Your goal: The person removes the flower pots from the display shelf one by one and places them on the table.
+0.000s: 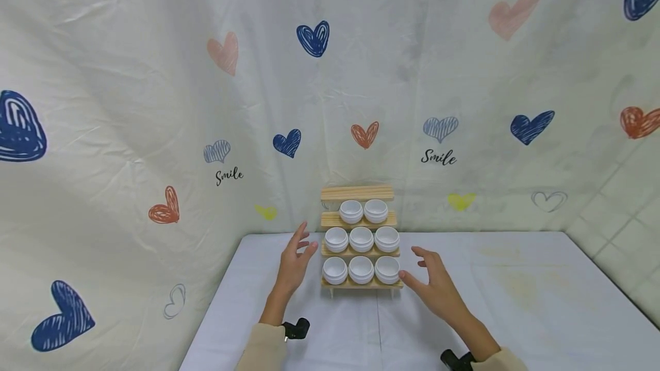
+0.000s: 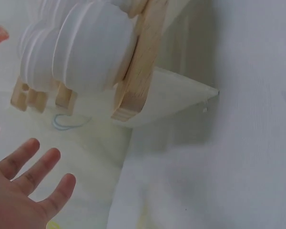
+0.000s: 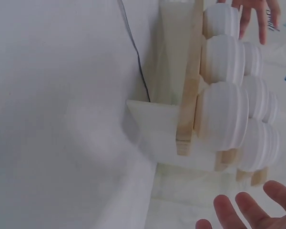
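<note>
A small tiered stand with wooden shelves stands at the back of the white table. White round cups sit on it, three on the bottom shelf, three on the one above, two on the third; the top shelf holds none. To the left of the stand is my left hand, fingers spread and apart from the cups. My right hand is at the lower right, its thumb tip close beside the right-hand bottom cup. Neither hand holds anything. In the left wrist view, a pale side panel supports the shelves.
A white cloth-covered table extends to the right and in front. Behind it hangs a pale curtain printed with hearts and "Smile". A white tiled wall shows at the right. Black wrist cameras are strapped to both wrists.
</note>
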{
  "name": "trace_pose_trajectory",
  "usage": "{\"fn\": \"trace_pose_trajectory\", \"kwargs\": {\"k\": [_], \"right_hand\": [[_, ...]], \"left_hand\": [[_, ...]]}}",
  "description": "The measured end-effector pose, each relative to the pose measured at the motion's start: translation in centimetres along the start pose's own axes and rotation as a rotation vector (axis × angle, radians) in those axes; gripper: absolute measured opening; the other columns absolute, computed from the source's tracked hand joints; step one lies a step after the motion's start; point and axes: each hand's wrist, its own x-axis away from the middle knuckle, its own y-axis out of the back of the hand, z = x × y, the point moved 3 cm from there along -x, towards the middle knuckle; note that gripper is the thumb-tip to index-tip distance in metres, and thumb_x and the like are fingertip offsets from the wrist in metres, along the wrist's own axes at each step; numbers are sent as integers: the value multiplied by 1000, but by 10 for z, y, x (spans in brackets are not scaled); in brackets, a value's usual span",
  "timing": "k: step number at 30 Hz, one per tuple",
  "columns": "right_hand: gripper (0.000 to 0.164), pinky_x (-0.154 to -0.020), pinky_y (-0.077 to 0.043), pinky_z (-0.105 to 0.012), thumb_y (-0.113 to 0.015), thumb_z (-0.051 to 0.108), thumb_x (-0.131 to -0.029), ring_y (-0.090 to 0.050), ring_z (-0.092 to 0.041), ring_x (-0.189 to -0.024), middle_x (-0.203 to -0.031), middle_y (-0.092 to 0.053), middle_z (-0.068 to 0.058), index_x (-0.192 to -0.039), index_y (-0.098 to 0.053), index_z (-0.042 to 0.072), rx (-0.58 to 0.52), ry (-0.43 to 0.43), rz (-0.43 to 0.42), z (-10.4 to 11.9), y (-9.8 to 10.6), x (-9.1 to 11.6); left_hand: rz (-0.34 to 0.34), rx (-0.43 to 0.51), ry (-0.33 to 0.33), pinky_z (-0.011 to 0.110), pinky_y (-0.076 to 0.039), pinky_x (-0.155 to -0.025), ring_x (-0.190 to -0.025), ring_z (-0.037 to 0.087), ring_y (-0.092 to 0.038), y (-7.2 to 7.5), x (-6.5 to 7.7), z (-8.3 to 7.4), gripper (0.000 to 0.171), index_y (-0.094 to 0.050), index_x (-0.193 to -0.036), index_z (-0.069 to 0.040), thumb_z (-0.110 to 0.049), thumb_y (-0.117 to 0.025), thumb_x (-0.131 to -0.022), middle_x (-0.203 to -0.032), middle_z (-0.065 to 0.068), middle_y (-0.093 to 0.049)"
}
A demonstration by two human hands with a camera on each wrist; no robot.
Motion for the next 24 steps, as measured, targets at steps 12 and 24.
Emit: {"fn": "trace_pose_trajectory", "kwargs": {"k": [12, 24], "right_hand": [[72, -106, -42, -60, -71, 38, -96, -54, -41, -129, -147, -48, -21, -150, -39, 4, -155, -98, 18, -5, -26, 3], [71, -107, -46, -53, -71, 34, -96, -52, -40, -131, -148, -46, -21, -150, -37, 3, -241, -212, 19, -8, -40, 2]], "left_hand": [[6, 230, 80, 39, -50, -90, -113, 30, -63, -19, -12, 9, 65, -39, -158, -20, -8, -61, -99, -137, 23, -62], [98, 334, 183, 30, -52, -81, -109, 18, -62, -19, 1, -13, 60, -43, -153, -3, -6, -60, -96, -141, 28, -56]]}}
